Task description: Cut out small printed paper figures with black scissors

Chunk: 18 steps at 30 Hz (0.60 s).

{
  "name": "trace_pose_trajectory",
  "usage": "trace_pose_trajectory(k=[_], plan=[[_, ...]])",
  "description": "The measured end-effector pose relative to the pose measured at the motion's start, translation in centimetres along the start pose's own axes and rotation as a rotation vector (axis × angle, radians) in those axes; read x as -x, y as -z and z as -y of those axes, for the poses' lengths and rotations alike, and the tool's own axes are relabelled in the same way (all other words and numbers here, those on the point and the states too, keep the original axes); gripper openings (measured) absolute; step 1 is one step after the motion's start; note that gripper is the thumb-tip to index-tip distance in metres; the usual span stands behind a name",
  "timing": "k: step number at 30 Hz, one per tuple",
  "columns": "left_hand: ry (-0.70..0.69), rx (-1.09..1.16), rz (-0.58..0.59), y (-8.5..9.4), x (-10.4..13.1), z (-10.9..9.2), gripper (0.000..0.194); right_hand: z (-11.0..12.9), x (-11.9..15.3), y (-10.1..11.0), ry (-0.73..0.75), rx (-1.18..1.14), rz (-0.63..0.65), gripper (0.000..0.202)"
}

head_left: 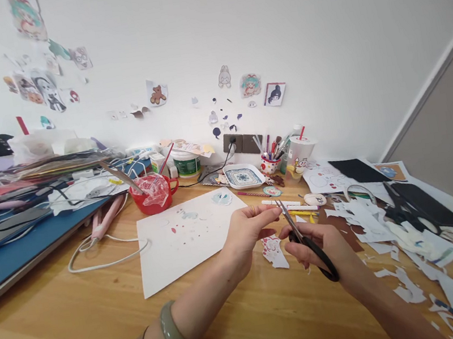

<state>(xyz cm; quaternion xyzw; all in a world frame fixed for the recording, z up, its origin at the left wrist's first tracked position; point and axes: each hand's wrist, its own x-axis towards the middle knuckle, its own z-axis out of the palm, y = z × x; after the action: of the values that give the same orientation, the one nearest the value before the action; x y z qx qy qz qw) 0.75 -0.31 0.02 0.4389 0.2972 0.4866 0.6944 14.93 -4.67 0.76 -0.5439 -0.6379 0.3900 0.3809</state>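
Observation:
Black-handled scissors (316, 252) are in my right hand (328, 245), with fingers around the handles and the metal blades pointing up and left. The blade tips meet the fingertips of my left hand (247, 232). My left hand is closed in a pinch; whatever lies between thumb and finger is too small to make out. Just below it, a paper piece with red drawn marks (274, 251) lies on the wooden table (250, 320). To the left is a large white sheet (168, 264) with small coloured cutouts or marks on it.
A red mug (152, 195), a square patterned dish (244, 176), a pen cup (269, 164) and a drink cup (299, 161) stand along the wall. Paper scraps (408, 284) and another pair of scissors (409, 209) are at right. A white cable (95, 266) curls at left.

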Motion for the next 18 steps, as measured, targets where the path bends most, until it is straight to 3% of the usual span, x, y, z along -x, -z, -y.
trace_pose_trajectory(k=[11, 18], plan=[[-0.007, -0.002, 0.026, -0.01, 0.06, -0.04, 0.022, 0.67, 0.2, -0.25, -0.049, -0.034, -0.009, 0.021], [-0.008, -0.002, 0.024, 0.0, 0.16, -0.1, 0.022, 0.35, 0.1, -0.12, 0.004, 0.022, -0.026, 0.016]])
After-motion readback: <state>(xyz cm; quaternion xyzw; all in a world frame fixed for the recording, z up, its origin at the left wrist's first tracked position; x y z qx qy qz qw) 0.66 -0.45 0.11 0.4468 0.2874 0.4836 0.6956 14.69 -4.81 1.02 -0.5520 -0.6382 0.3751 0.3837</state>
